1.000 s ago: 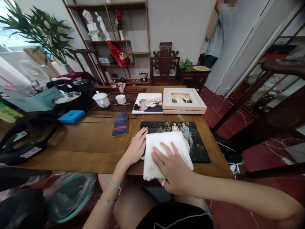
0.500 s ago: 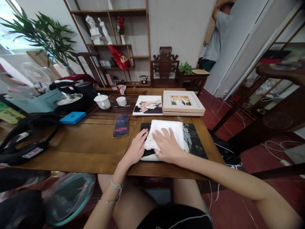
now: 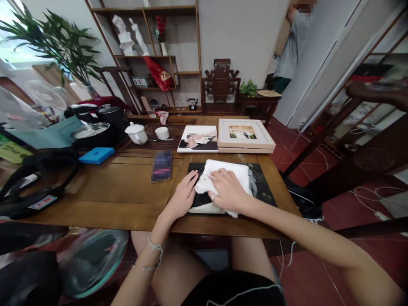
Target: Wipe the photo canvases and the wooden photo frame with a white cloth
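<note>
A dark photo panel (image 3: 266, 187) lies flat on the wooden table in front of me, showing a pale figure at its right side. Over its middle is a white cloth (image 3: 237, 170), partly bunched on the left. My right hand (image 3: 228, 189) presses on this cloth with curled fingers gripping it. At the panel's left edge rests my left hand (image 3: 184, 193), its fingers stretched out and holding nothing. Much of the panel's picture is hidden by the cloth and my right hand.
Behind the panel lie a photo print (image 3: 197, 139) and a white-framed picture (image 3: 245, 134). A phone-like object (image 3: 161, 165) is to the left. A blue box (image 3: 97, 155), lidded white cup (image 3: 136, 133) and black headset (image 3: 38, 182) sit farther left. Someone (image 3: 291, 46) stands at the back right.
My right hand has moved slightly, its fingers curling more and bunching the cloth's left side. The cloth has shifted a little right, baring more of the panel's lower left. My left hand stays put.
</note>
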### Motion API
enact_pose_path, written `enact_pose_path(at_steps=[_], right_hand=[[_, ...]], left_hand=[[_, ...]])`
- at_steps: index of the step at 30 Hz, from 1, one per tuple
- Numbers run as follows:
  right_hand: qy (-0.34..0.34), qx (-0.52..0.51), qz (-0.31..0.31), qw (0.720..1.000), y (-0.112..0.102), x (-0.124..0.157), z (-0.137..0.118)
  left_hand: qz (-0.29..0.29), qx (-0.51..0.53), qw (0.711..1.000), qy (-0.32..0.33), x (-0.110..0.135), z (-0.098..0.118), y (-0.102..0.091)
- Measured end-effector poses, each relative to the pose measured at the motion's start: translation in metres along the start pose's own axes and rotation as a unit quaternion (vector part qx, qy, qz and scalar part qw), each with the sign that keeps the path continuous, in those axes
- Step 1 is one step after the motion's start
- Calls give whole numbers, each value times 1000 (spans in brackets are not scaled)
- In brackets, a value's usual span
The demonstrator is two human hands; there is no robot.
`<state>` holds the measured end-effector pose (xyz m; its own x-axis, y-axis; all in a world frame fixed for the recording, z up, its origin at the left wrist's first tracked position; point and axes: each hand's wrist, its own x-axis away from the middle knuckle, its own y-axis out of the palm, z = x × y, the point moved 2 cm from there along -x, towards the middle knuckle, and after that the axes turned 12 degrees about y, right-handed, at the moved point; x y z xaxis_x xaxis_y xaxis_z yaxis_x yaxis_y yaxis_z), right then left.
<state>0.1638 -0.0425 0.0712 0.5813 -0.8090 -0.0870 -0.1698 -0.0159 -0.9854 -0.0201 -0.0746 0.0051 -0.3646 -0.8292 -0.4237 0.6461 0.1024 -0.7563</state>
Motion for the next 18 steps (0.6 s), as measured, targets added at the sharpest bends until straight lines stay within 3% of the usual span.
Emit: enact_pose_path(at_steps=[6,12,15,18], right_hand=[[42,-50,-6,998,-12,-56,4],[13,-58,18,998,9,-95,-12],[0,-52,43,998,20,-97,-2],[-1,-45,70,997,25,-80,24]], left_hand=[[12,-17,1000,1,1,-3,2],[0,-24,1000,-12,1,-3,2],[2,-22,1000,-13,1,-2,2],[6,-15,1000,-4,1,1,0]])
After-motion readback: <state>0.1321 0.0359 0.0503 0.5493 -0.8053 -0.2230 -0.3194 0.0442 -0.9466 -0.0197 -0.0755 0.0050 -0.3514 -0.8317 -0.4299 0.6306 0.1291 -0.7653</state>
